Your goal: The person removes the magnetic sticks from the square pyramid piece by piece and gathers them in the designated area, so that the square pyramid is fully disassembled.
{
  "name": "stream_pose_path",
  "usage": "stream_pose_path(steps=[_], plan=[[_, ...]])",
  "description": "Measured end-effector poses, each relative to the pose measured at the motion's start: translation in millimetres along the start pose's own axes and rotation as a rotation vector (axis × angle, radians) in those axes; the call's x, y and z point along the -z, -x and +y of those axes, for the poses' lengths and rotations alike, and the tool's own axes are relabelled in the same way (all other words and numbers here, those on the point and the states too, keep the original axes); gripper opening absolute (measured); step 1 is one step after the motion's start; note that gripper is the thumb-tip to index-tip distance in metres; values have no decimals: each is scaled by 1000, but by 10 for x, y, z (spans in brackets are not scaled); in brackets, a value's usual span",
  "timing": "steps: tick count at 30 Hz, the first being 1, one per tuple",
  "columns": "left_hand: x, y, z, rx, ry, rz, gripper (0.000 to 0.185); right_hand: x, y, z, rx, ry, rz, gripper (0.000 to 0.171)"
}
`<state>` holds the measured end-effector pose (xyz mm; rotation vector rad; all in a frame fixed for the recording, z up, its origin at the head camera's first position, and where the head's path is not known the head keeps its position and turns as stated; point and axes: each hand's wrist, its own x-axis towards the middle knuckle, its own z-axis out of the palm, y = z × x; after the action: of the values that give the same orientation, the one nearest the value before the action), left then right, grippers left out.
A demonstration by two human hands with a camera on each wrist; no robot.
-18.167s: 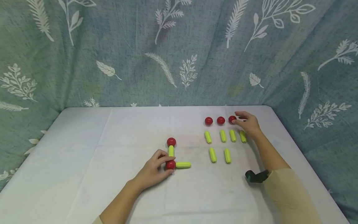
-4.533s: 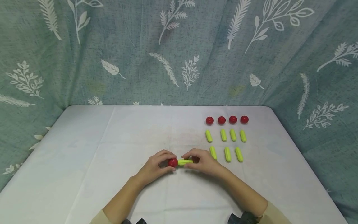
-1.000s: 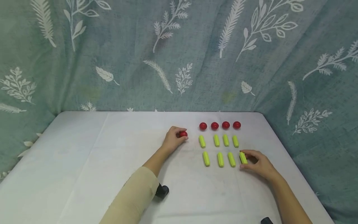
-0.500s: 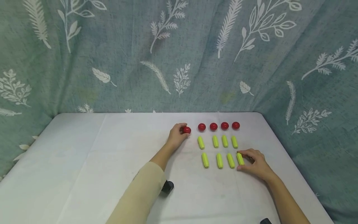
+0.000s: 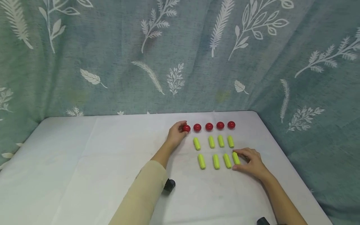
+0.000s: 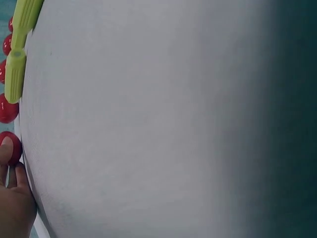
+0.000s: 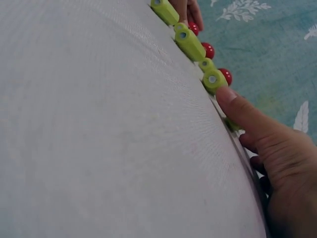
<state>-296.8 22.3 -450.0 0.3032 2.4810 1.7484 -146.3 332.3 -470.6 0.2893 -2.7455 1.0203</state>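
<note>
With thumb and fingers, my left hand [image 5: 175,135] holds a glossy red ball [image 5: 186,128] at the left end of a row of red balls [image 5: 209,126]. The left wrist view shows the thumb on that ball [image 6: 11,148]. My right hand [image 5: 251,162] pinches a yellow-green rod [image 5: 236,158] at the right end of the front row of rods. Its thumb lies against the rod's near end in the right wrist view, where round metal discs show in the rod ends [image 7: 212,79]. The right fingertips are partly hidden there.
Two rows of yellow-green rods lie in front of the balls, a back row [image 5: 211,142] and a front row [image 5: 216,161]. A white cloth [image 5: 98,175] covers the table. Green leaf-patterned fabric [image 5: 118,56] hangs behind and at the sides. A dark wrist camera [image 5: 169,186] sits below the left sleeve.
The earlier ball-and-rod assembly is apart, its parts now in rows. My left hand has brought its ball up to the row's left end. The right hand's rod stays beside its neighbour; the view shifted.
</note>
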Motion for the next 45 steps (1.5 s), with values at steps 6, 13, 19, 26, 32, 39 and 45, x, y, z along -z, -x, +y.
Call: stream_pose_path(steps=[6, 13, 19, 26, 32, 39, 45], plan=[[50, 19, -3, 17, -13, -9, 52, -34, -43, -24, 6, 1, -8, 62], [78, 37, 5, 15, -12, -6, 53, -10, -40, -49, -21, -19, -19, 64], [149, 41, -38, 51, -20, 8, 54, -8, -41, -79, -54, -47, -40, 66], [306, 59, -39, 18, 21, 24, 56, 95, -88, -90, -73, -24, -69, 69], [505, 148, -7, -59, 104, 5, 61, 245, -117, -207, -110, -74, -88, 68], [697, 425, 81, -144, 84, -22, 65, 196, -152, -536, -49, 14, -56, 72], [813, 819, 269, -331, -220, -17, 71, 101, -190, -898, -4, 118, -48, 87]])
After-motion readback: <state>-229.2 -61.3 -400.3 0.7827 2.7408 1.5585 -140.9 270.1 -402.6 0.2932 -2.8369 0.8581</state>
